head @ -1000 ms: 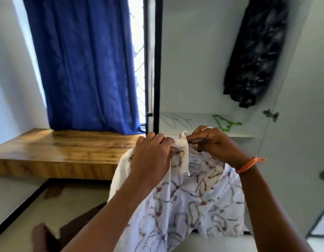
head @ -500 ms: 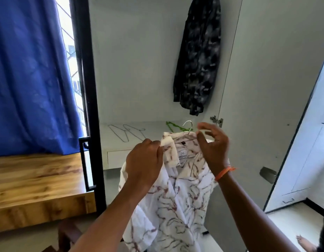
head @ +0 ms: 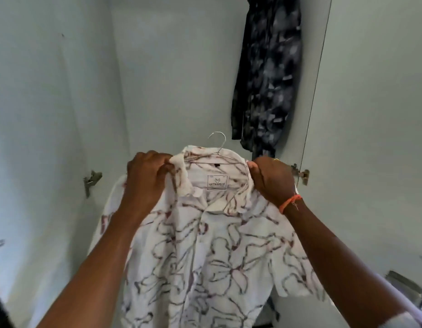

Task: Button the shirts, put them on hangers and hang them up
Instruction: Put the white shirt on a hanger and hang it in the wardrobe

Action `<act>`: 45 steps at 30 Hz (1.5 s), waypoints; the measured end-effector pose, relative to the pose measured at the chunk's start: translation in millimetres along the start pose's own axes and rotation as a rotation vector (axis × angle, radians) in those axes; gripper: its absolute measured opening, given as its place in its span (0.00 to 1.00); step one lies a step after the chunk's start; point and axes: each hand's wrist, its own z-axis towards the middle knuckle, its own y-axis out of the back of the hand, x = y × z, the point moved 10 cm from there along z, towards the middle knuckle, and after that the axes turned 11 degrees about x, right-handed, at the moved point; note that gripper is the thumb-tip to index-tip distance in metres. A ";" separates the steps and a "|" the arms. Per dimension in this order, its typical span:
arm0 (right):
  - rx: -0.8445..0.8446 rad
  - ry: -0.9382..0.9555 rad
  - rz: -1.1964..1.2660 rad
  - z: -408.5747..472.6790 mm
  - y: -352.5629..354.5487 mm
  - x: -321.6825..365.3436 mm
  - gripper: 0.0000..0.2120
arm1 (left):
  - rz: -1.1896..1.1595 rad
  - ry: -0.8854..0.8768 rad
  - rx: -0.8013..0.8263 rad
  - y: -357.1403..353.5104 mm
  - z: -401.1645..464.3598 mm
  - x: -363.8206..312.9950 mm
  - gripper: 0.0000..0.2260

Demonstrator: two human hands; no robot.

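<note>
Head view: 2 hands are raised in front of an open white wardrobe (head: 181, 67), holding 1 white shirt (head: 212, 252) with a brown line pattern of flowers. The shirt sits on 1 wire hanger (head: 220, 143), whose hook stands up free above the collar, tilted a little to the right and caught on nothing. The hanger's thin arms show inside the neck opening, just above 1 square label (head: 217, 181) sewn under the collar.

The left hand (head: 147, 177) grips the left side of the collar, fingers curled tight round a bunched fold of cloth at the shoulder. The right hand (head: 271, 178) grips the right side of the collar the same way, knuckles toward the camera, fingers clenched on the cloth. Whether either hand also holds the hanger wire under the fabric cannot be told. 1 orange band (head: 290, 203) circles the right wrist.

The shirt's front hangs down between the 2 forearms, its placket closed below the collar; the buttons themselves are too small to count. 1 short sleeve spreads out to each side.

Behind and to the right, 1 dark patterned shirt (head: 266, 74) hangs inside the wardrobe, well apart from the white one. 2 metal hinges show: 1 on the left wall (head: 91, 181), 1 by the right door edge (head: 301, 174).
</note>
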 end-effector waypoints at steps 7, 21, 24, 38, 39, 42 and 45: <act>-0.034 0.266 0.009 80.6 -26.8 -46.7 0.09 | 0.278 0.077 -0.044 -6.9 81.6 4.8 0.13; -0.229 0.177 -0.256 266.7 -63.6 -103.3 0.03 | -0.143 0.249 -0.146 -155.2 214.0 26.5 0.21; -0.252 0.191 -0.421 301.1 -77.7 -106.2 0.03 | -0.101 0.111 -0.055 -185.5 281.5 32.5 0.12; -0.152 -0.055 -0.856 483.1 -89.2 -206.6 0.08 | -0.273 -0.249 -0.032 -191.1 472.4 26.1 0.04; -0.156 -0.067 -0.871 497.7 -80.2 -211.6 0.10 | -0.287 -0.247 -0.054 -187.4 490.2 24.6 0.02; -0.178 -0.100 -0.900 536.1 -50.7 -220.8 0.14 | -0.259 -0.219 -0.096 -178.4 543.3 17.5 0.08; -0.190 -0.148 -0.929 569.1 -30.9 -233.5 0.14 | -0.323 -0.208 -0.091 -170.4 587.0 -1.2 0.14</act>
